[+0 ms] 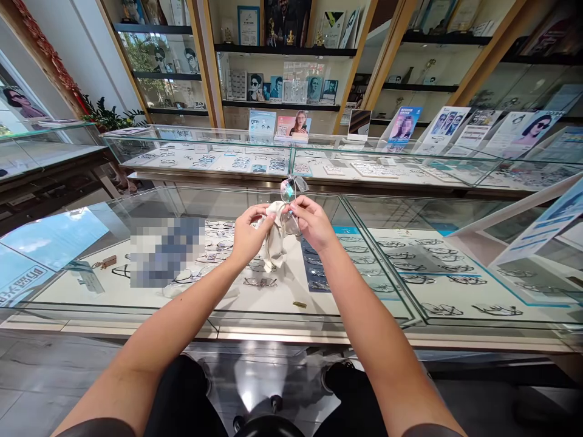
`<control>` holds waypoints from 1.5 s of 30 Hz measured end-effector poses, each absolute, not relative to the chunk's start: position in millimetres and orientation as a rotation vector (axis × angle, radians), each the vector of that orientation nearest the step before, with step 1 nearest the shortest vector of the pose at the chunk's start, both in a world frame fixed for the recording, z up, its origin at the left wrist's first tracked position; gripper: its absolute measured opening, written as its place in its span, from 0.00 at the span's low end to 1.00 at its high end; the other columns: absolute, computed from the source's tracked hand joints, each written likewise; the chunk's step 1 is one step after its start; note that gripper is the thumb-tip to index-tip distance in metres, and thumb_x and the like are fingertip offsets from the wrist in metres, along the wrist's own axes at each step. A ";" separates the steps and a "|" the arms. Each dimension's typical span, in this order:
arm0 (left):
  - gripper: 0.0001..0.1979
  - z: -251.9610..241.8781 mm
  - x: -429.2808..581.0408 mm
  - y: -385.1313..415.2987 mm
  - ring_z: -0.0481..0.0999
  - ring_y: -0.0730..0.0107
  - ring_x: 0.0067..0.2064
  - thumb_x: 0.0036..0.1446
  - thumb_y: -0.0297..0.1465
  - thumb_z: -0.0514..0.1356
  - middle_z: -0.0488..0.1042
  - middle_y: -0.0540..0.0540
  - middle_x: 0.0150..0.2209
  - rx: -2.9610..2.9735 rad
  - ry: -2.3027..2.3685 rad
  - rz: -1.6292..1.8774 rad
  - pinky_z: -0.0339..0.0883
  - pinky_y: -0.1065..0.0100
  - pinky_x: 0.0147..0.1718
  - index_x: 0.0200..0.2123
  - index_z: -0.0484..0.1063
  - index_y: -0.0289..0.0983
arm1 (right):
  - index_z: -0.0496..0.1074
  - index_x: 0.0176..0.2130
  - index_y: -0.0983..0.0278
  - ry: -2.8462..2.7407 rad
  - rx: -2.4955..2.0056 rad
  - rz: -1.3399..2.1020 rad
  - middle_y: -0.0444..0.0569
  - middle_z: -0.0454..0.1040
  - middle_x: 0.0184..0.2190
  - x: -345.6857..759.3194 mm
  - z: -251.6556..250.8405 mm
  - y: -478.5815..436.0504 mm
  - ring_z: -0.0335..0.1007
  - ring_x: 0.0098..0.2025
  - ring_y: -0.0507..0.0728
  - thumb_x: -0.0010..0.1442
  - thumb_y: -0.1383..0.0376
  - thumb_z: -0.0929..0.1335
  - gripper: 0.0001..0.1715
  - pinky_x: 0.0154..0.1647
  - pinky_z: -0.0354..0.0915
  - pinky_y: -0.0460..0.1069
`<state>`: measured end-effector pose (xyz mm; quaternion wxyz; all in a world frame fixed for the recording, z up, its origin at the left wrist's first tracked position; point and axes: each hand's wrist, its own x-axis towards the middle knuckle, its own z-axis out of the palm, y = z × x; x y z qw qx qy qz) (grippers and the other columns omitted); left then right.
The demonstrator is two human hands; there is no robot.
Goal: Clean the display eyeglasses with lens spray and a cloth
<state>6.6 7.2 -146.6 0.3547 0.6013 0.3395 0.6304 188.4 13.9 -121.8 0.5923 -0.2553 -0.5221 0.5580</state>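
Note:
A pair of eyeglasses (288, 189) is held up over the glass counter, one lens pointing upward and the other low between my hands. My right hand (312, 222) pinches the frame near its middle with thumb and fingertips. On the other side, my left hand (252, 232) grips a pale cream cleaning cloth (274, 243), which hangs down in folds beside the lower lens. The cloth touches the eyeglasses near my left thumb; whether it wraps the lens is hidden by my fingers.
Below my hands is a glass display counter (255, 306) with rows of eyeglasses inside, including a pair (260, 282) near the front. A slanted sign (549, 227) stands at right. Behind are another glass showcase (319, 158) and wall shelves (285, 51).

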 end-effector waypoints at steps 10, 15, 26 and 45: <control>0.20 -131.4 -0.2 8.0 0.57 0.74 0.24 0.61 0.47 0.73 0.63 0.56 0.22 1.394 0.771 1.548 0.51 0.68 0.26 0.34 0.70 0.41 | 0.75 0.31 0.58 -1.200 -0.587 1.259 0.45 0.82 0.34 190.4 -115.8 10.2 0.75 0.38 0.55 0.51 0.51 0.84 0.22 0.38 0.71 0.49; 0.24 -129.0 1.8 5.6 0.58 0.75 0.25 0.56 0.50 0.76 0.65 0.55 0.23 1.408 0.753 1.549 0.51 0.69 0.26 0.34 0.71 0.40 | 0.75 0.30 0.57 -1.123 -0.575 1.232 0.44 0.82 0.32 186.5 -119.1 13.4 0.75 0.36 0.55 0.49 0.50 0.84 0.23 0.36 0.71 0.48; 0.17 -123.8 3.9 -3.0 0.65 0.73 0.29 0.58 0.40 0.76 0.75 0.49 0.32 1.408 0.747 1.455 0.57 0.69 0.30 0.31 0.73 0.38 | 0.76 0.32 0.58 -1.125 -0.618 1.182 0.43 0.82 0.33 177.6 -125.6 13.6 0.71 0.32 0.53 0.52 0.49 0.83 0.22 0.33 0.69 0.48; 0.26 -133.3 7.0 -0.3 0.72 0.75 0.31 0.44 0.39 0.82 0.73 0.52 0.32 1.301 0.652 1.292 0.69 0.72 0.30 0.38 0.73 0.38 | 0.73 0.32 0.58 -1.135 -0.555 1.281 0.42 0.79 0.33 168.7 -124.9 6.5 0.71 0.30 0.52 0.50 0.47 0.84 0.26 0.30 0.68 0.47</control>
